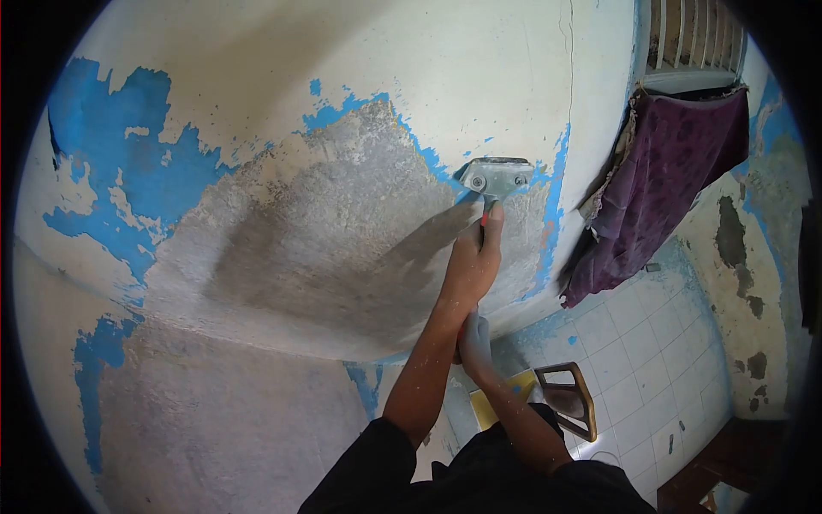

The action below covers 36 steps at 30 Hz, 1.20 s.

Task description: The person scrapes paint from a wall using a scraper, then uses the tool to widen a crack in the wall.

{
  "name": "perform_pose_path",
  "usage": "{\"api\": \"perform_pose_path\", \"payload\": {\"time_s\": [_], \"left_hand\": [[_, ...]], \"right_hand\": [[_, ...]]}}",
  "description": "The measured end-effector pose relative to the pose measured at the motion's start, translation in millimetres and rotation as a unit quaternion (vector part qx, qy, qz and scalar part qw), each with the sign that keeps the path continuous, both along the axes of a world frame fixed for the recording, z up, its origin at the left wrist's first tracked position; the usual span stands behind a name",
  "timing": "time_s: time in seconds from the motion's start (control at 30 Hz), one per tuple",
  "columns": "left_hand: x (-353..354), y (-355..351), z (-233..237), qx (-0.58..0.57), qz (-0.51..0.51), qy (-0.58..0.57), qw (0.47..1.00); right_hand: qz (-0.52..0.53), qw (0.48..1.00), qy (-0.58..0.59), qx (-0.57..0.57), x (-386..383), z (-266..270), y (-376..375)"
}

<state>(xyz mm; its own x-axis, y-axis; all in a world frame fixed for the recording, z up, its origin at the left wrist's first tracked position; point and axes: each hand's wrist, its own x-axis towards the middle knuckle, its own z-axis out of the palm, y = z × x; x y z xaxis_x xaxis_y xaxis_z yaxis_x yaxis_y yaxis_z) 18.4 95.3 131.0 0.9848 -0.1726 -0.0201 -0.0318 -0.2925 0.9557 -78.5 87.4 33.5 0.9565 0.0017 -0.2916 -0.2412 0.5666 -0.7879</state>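
Observation:
A paint scraper [494,178] with a wide, dusty metal head and two bolts rests its blade against the wall [342,206], beside a strip of blue paint. My left hand [476,261] is wrapped round its handle just below the head, thumb laid along it; a bit of red shows there. Lower down, my dusty right hand [474,341] is closed at the handle's lower end, partly behind my left wrist. Most of the handle is hidden by the hands. Around the blade, bare grey plaster meets cream paint and ragged blue patches.
A purple cloth [659,180] hangs below a slatted opening [693,38] on the right. Down on the tiled floor [634,360] stands a chair with a wooden-framed back [585,403] and a yellow part, close to my right forearm. A crack runs down the upper wall.

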Motion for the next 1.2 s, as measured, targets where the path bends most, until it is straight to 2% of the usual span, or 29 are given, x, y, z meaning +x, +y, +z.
{"api": "perform_pose_path", "payload": {"time_s": [0.03,0.1,0.23,0.3,0.4,0.47,0.53,0.6,0.7,0.8,0.9,0.97,1.07,1.2], "left_hand": [[1.5,-3.6,3.8,0.012,0.004,-0.007,1.000],[-6.3,5.5,-25.0,-0.011,0.024,0.039,0.999],[-39.2,16.7,-67.7,-0.084,0.058,0.162,0.981],[-41.2,16.6,-79.9,-0.120,0.056,0.195,0.972],[-21.9,-11.7,-46.9,-0.125,0.031,0.135,0.982],[-11.2,-26.6,-29.0,-0.143,0.019,0.134,0.980],[-12.9,-30.7,-31.8,-0.158,0.019,0.135,0.978],[-15.0,-30.2,-47.0,-0.171,0.025,0.130,0.976],[-33.6,-24.4,-96.0,-0.179,0.083,0.183,0.963],[-33.9,-18.9,-133.4,-0.237,0.081,0.212,0.945],[-14.5,-36.6,-83.6,-0.230,0.050,0.163,0.958],[-5.0,-49.2,-31.2,-0.246,0.028,0.091,0.965],[1.1,-53.8,-7.1,-0.250,0.008,0.067,0.966],[-15.6,-40.5,-79.7,-0.235,0.064,0.146,0.959]], "right_hand": [[-0.003,1.000,0.003,-0.001,-1.0,-0.7,-1.6],[0.004,1.000,0.022,-0.018,-10.4,-9.8,-1.5],[0.055,0.994,0.082,-0.044,-55.0,-75.1,0.6],[0.089,0.991,0.088,-0.037,-56.9,-79.5,-14.4],[0.047,0.995,0.036,-0.086,-27.1,-39.9,-42.0],[0.025,0.996,0.021,-0.079,-10.8,-33.5,-54.1],[0.021,0.996,0.012,-0.086,-13.4,-38.0,-60.2],[0.032,0.994,0.001,-0.107,-16.3,-49.8,-65.5],[0.050,0.986,0.019,-0.155,-42.9,-90.4,-64.1],[0.079,0.975,0.081,-0.191,-46.5,-115.2,-72.4],[-0.001,0.972,-0.038,-0.231,-14.4,-70.6,-89.4],[-0.003,0.979,-0.060,-0.195,7.8,-37.4,-99.4],[0.033,0.986,-0.035,-0.162,14.7,-11.9,-108.0],[0.036,0.973,0.001,-0.228,-13.7,-74.0,-94.9]]}}
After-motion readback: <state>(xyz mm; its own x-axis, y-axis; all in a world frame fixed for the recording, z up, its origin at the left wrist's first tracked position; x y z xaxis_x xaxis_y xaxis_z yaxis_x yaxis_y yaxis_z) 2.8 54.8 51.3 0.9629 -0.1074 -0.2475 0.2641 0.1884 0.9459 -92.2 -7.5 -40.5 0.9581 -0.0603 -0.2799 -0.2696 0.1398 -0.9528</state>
